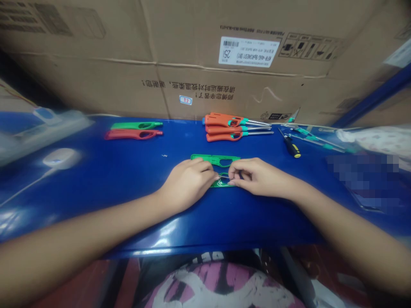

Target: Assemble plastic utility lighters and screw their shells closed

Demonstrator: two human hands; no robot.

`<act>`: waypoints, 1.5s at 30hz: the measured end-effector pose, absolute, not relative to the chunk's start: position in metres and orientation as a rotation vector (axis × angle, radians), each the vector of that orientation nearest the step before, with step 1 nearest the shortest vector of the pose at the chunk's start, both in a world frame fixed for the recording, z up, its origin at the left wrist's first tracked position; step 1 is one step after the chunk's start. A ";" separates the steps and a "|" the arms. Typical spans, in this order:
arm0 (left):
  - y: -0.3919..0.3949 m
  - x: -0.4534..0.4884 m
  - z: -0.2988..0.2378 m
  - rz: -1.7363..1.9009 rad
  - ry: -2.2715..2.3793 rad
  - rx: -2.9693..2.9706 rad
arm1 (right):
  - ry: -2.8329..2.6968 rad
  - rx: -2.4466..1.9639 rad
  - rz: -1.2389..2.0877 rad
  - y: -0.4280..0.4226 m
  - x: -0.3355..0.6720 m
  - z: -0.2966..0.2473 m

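Observation:
Two green lighter shell halves lie on the blue table in front of me. The upper half (221, 161) shows its inner side and trigger opening. The lower half (220, 184) is partly covered by my fingers, with thin white wire (221, 181) looping over it. My left hand (189, 182) is closed, its thumb and fingertips pinched at the left end of a thin strand (224, 177). My right hand (253, 176) has its fingers curled and pinched at the strand's right end. The strand stretches between both hands over the lower half; its exact kind is unclear.
Several orange gas lighters (221, 128) with metal tubes lie at the back. Green (130, 125) and red lighter bodies (128, 134) are back left. A screwdriver (293, 149) and metal tubes (308, 136) lie right. A cardboard box (128, 42) stands behind; a white puck (61, 157) sits left.

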State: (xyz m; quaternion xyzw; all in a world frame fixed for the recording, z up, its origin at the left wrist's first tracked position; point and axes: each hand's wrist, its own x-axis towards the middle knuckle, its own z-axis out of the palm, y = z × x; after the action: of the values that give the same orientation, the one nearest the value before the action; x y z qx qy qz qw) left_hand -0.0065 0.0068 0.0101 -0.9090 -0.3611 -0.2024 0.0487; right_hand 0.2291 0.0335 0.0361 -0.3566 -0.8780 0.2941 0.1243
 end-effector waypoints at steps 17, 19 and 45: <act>0.002 -0.015 0.023 -0.600 -1.272 -2.954 | -2.522 -1.033 0.746 0.031 0.232 0.036; 0.002 -0.013 0.021 -0.644 -1.280 -2.979 | -2.539 -1.008 0.661 0.031 0.231 0.035; 0.003 -0.010 0.010 -0.905 -1.207 -3.017 | -2.652 -1.004 0.459 0.030 0.227 0.029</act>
State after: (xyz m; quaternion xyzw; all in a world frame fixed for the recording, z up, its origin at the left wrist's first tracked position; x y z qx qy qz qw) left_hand -0.0098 0.0029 0.0102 -0.8885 -0.3553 -0.2665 -0.1155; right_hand 0.2273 0.0296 0.0288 -0.3464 -0.9148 0.1584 0.1341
